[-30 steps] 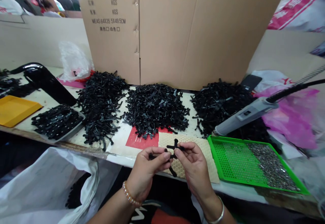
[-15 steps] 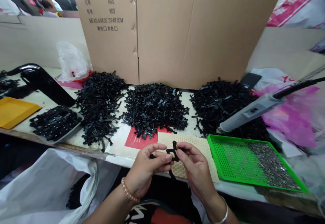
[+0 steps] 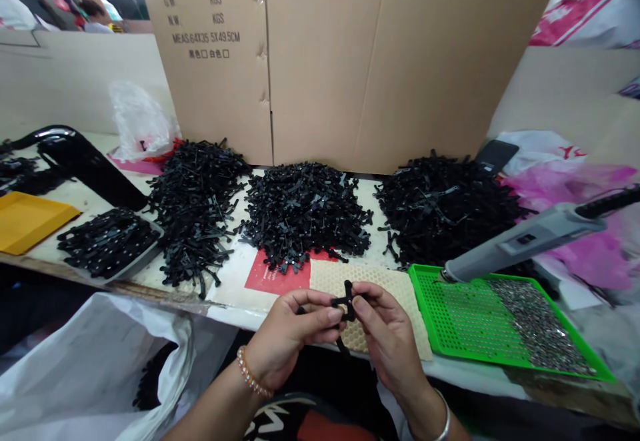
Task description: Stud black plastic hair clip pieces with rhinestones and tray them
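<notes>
Between my hands is a small black jointed part (image 3: 349, 302), held above the tan honeycomb mat (image 3: 370, 281). My left hand (image 3: 300, 324) pinches its left side between thumb and fingers, with a dark arm of it hanging below. The thumb and forefinger of my right hand (image 3: 387, 327) grip its right side. Behind the mat lies a heap of black parts (image 3: 305, 211). A green tray (image 3: 435, 341) with small metal pieces (image 3: 545, 331) sits to the right, and a grey electric screwdriver (image 3: 520, 237) hangs over its back left part.
More black heaps lie at left (image 3: 195, 207) and right (image 3: 445, 207). A shallow container (image 3: 145, 261) of black parts, a yellow tray (image 3: 35, 217) and a black curved arm (image 3: 95, 167) stand left. Cardboard (image 3: 320, 61) rises behind; a white sack (image 3: 100, 361) is lower left.
The screwdriver has swung right and lower, with its tip now over the green tray's edge. Both hands have shifted slightly right and down with the black part still between them.
</notes>
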{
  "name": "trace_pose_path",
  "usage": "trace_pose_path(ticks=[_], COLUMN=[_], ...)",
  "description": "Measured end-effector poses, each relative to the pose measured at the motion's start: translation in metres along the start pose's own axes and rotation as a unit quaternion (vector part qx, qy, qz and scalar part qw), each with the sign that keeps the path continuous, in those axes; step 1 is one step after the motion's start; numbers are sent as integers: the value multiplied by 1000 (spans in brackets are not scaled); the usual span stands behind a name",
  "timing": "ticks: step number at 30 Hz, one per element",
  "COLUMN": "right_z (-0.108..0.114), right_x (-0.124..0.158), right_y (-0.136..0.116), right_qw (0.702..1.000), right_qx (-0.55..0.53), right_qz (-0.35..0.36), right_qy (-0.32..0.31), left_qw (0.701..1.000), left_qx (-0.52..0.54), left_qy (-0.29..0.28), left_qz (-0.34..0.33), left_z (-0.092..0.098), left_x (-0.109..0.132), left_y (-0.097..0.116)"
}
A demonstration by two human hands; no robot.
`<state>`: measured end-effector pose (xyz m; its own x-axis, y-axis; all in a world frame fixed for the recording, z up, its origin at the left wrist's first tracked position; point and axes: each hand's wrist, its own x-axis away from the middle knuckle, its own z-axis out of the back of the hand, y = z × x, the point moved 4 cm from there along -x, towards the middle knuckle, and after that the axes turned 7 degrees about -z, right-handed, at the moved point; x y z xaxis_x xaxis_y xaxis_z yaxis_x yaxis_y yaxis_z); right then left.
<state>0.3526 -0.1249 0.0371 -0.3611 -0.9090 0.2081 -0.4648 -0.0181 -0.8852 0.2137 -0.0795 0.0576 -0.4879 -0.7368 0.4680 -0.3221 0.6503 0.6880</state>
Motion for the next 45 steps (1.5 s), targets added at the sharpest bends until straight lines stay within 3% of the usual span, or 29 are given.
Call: trace_pose_path(ticks=[7, 24, 38, 45], right_z=[-5, -4, -3, 4], right_x=[-1, -1, 2, -3], right_y=[2, 6, 0, -3], right_qw=[997, 992, 997, 998], right_qx=[-44, -63, -42, 6], right_qz=[-69, -108, -65, -59], right_qy=[-6, -7, 10, -9], left_qw=[1000, 999, 999, 998], left_qx=[-13, -42, -48, -51], left_qy=[-15, -20, -23, -37], left_qz=[8, 18, 13, 18], left_z=[0, 0, 2, -3], left_x=[1, 0, -2, 2], left_y=[-2, -2, -3, -5])
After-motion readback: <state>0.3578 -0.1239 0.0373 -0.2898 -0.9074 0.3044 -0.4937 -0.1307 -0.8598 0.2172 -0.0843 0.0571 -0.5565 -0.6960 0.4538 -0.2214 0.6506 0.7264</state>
